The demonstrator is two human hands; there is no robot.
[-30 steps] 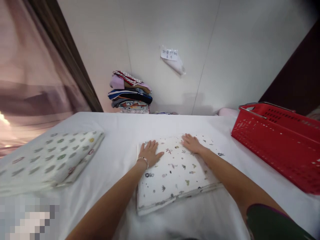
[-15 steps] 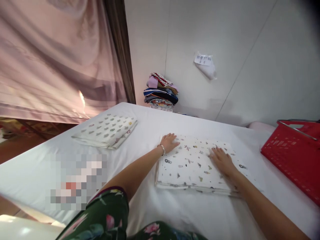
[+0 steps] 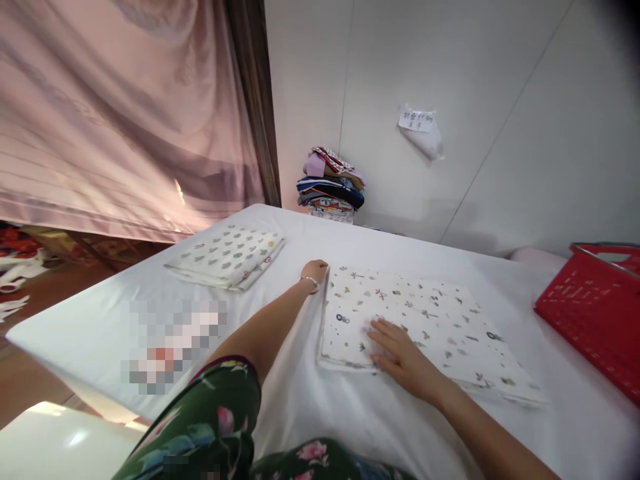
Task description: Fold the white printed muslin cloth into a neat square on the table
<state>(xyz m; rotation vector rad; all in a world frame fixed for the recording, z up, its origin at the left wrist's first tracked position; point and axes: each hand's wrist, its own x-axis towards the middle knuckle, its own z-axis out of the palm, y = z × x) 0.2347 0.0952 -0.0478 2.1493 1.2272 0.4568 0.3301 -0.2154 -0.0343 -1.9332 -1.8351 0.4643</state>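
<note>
A white folded cloth [image 3: 435,327] with small printed figures lies flat on the white-covered table [image 3: 300,413]. At its far left corner is my left hand [image 3: 315,271], wearing a bracelet, its fingers closed on the edge. My right hand [image 3: 400,353] rests palm down over the near left part of the cloth, fingers stretched out and slightly spread. Further left lies a second folded cloth [image 3: 233,257], printed with grey heart-like shapes; neither hand touches it.
A red plastic basket [image 3: 595,300] stands at the right side. Behind the table, a stack of folded fabrics [image 3: 333,187] is against the wall. A plastic bag with a label [image 3: 420,130] hangs there. A pink curtain [image 3: 125,113] covers the left. One tabletop patch is pixelated.
My left hand has gone from lying on the cloth to closing at its far left corner. My right hand has slid left and nearer. The view has shifted slightly.
</note>
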